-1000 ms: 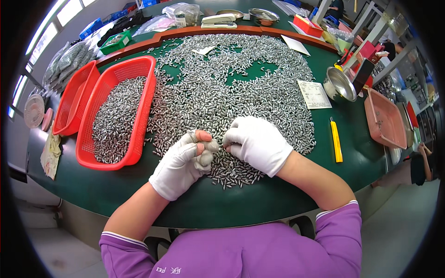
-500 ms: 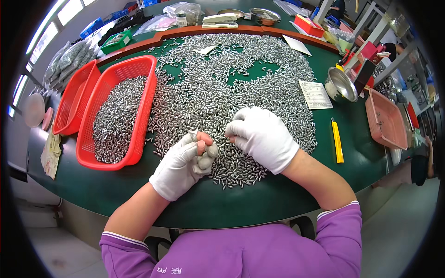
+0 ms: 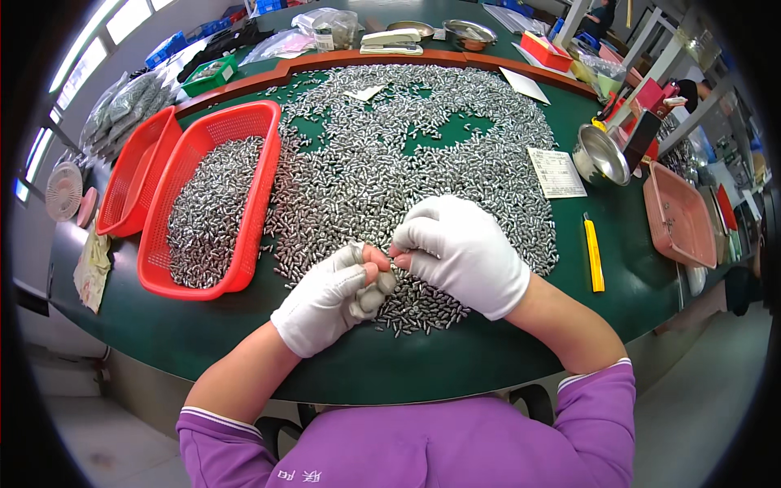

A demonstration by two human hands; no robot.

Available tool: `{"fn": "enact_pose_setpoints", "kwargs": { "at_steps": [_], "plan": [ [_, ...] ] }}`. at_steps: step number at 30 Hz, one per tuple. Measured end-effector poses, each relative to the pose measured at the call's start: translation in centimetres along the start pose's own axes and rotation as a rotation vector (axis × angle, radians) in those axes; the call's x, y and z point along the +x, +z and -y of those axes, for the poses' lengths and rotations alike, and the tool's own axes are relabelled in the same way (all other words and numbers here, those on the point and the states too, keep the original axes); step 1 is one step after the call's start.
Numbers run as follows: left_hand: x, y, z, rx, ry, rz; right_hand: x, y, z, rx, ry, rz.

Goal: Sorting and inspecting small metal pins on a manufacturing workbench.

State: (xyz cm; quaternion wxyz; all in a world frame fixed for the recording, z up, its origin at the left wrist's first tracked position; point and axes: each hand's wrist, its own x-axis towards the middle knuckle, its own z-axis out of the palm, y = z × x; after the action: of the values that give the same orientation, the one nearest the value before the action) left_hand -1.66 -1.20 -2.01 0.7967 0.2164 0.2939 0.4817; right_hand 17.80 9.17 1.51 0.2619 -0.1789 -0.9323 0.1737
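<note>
A wide layer of small silvery, pointed metal pieces point(image 3: 358, 179) covers the middle of the green table point(image 3: 350, 366). Over its near part, my left hand point(image 3: 333, 294) is closed in a white glove, bare thumb and forefinger tips pinched together. My right hand point(image 3: 464, 254), gloved the same way, is also closed, its bare fingertips pinched right beside the left ones. Whatever sits between the fingertips is too small to make out. To the left, a red perforated basket point(image 3: 272, 154) holds a heap of the same metal pieces.
A second red basket point(image 3: 122, 191) leans farther left. On the right lie a yellow cutter knife point(image 3: 594, 256), a printed paper slip point(image 3: 557, 172), a metal bowl point(image 3: 600, 153) and a pink basket point(image 3: 679, 215). A brown wooden edge point(image 3: 325, 59) borders the far side, with a stapler point(image 3: 392, 39) behind it.
My left hand has moved right and my right hand slightly left and down, so their fingertips now meet. The whole view has shifted slightly.
</note>
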Motion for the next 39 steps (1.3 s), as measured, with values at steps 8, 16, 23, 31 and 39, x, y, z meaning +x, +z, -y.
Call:
{"fn": "enact_pose_setpoints", "kwargs": {
  "at_steps": [8,16,23,31,39],
  "plan": [
    [-0.2,0.8,0.1,0.071,0.041,0.020,-0.2,0.8,0.2,0.401,-0.026,-0.055],
    [-0.3,0.7,0.1,0.171,0.035,-0.060,-0.8,0.4,-1.8,-0.089,0.160,0.097],
    [-0.4,0.8,0.0,0.171,0.027,-0.070,-0.8,1.4,-1.8,-0.233,0.180,0.148],
    [-0.3,0.3,0.0,0.088,0.018,0.041,0.1,0.0,0.4,0.164,-0.002,-0.078],
    [-0.2,0.4,0.3,0.108,0.015,-0.042,-0.2,1.2,0.3,0.406,-0.046,-0.035]
  ]
}}
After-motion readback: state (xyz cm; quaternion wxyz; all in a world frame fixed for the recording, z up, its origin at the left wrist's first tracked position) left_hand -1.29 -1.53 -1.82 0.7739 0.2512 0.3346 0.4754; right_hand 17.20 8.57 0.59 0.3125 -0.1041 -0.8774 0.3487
